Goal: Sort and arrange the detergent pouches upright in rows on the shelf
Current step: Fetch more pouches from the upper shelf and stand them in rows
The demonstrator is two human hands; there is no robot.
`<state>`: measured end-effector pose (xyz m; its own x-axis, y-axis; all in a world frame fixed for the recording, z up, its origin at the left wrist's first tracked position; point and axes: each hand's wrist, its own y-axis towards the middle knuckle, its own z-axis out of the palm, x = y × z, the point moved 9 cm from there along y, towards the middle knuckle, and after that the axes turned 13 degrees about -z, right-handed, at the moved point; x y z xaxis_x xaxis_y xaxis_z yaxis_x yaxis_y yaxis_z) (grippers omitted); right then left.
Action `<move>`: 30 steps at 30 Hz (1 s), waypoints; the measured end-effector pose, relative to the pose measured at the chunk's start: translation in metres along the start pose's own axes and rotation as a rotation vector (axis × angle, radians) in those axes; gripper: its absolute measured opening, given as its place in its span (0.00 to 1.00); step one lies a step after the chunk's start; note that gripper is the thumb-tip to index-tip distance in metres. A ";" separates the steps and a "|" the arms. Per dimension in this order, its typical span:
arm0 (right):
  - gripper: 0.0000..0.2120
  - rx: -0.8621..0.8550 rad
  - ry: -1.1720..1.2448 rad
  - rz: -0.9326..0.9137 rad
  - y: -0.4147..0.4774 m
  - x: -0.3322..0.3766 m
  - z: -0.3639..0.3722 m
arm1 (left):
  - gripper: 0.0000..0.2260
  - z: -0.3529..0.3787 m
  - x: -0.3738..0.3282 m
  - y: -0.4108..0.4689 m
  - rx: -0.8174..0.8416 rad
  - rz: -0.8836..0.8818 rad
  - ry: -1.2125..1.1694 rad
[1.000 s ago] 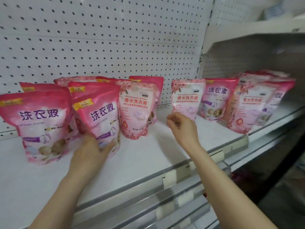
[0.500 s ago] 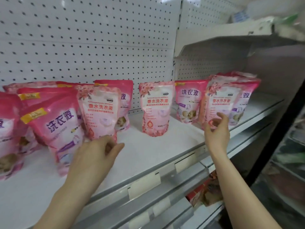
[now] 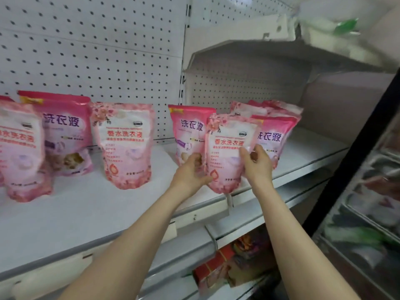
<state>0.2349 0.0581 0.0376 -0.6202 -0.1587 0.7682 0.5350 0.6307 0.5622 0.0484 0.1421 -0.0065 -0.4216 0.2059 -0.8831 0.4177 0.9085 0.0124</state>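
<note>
Head view. Left hand (image 3: 189,173): fingers (image 3: 195,158) curled round the left edge of the held floral pouch (image 3: 229,148), thumb at its lower front. Right hand (image 3: 258,164): thumb pressed on the pouch's front, the other fingers wrapped behind its right edge.

Held floral pouch: pale pink, upright, over the front edge of the white shelf (image 3: 97,211); whether its base rests there cannot be told.

Just behind it: one dark pink pouch (image 3: 190,126) to the left, a second dark pink pouch (image 3: 273,137) to the right, and further pouches (image 3: 270,109) packed behind.

Leftward on the shelf, standing apart: a floral pouch (image 3: 125,146), a dark pink one (image 3: 65,131), and another floral one (image 3: 21,152) at the frame's edge.

Backing: white pegboard (image 3: 97,50). Below: red packages (image 3: 225,267).
</note>
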 end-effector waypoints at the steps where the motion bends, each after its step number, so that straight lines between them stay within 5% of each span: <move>1: 0.07 0.016 0.027 -0.032 0.001 0.001 0.004 | 0.33 0.003 0.001 0.002 -0.001 -0.010 -0.015; 9: 0.05 0.208 0.187 -0.194 -0.008 0.038 0.069 | 0.27 -0.046 0.028 -0.016 -0.315 -0.013 -0.108; 14: 0.12 -0.201 -0.208 -0.486 0.021 0.054 0.003 | 0.29 -0.079 0.028 -0.034 -0.480 0.016 -0.003; 18: 0.17 -0.012 -0.566 -0.490 0.048 0.038 0.009 | 0.31 -0.083 0.030 -0.039 -0.559 -0.011 0.067; 21: 0.12 -0.004 -0.422 -0.463 0.047 0.037 0.004 | 0.32 -0.088 0.026 -0.057 -0.689 0.010 0.030; 24: 0.06 0.012 -0.192 -0.339 0.049 0.035 -0.007 | 0.27 -0.092 0.008 -0.096 -0.914 0.230 -0.051; 26: 0.10 0.091 -0.039 -0.203 0.050 0.033 -0.002 | 0.23 -0.075 -0.008 -0.103 -0.842 0.313 -0.042; 30: 0.14 0.299 0.225 -0.039 0.032 0.047 0.036 | 0.28 -0.008 -0.028 -0.066 -0.417 0.216 0.126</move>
<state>0.2021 0.0981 0.0808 -0.4777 -0.3290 0.8146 0.3011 0.8097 0.5037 0.0258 0.0797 0.0211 -0.4651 0.4252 -0.7764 0.1595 0.9030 0.3989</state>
